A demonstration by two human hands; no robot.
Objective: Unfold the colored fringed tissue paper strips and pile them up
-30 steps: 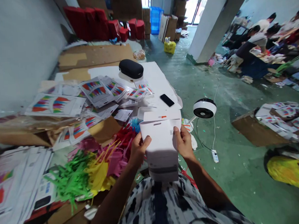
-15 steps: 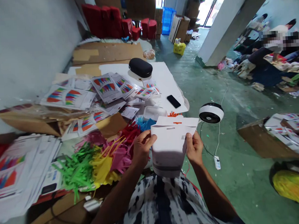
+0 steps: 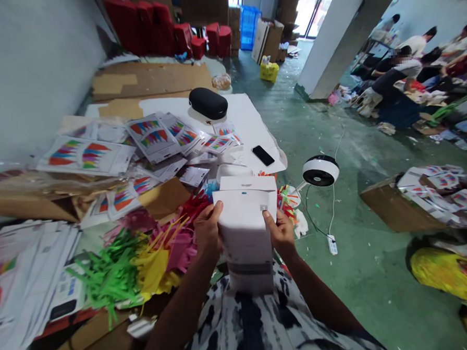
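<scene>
Both hands grip a thick stack of white paper cards (image 3: pixel 244 226) in front of my chest. My left hand (image 3: pixel 207 229) clasps its left edge, thumb on top. On the right edge sits my right hand (image 3: pixel 278 229), thumb pressed on the top card. The stack's lower end rests against my patterned shirt. Just left of my hands lies a heap of coloured paper fringes (image 3: pixel 143 253) in green, yellow, pink and red.
Printed cards (image 3: pixel 153 137) litter the work surface, beside a black case (image 3: pixel 208 103) and a phone (image 3: pixel 263 155). White card stacks (image 3: pixel 23 280) lie at the left. A small fan (image 3: pixel 320 170) stands on the green floor. A cardboard box of cards (image 3: pixel 434 196) sits right. People sit far right.
The top card, lifted half a second ago, now lies flat on the stack. My hands have drawn the stack slightly closer.
</scene>
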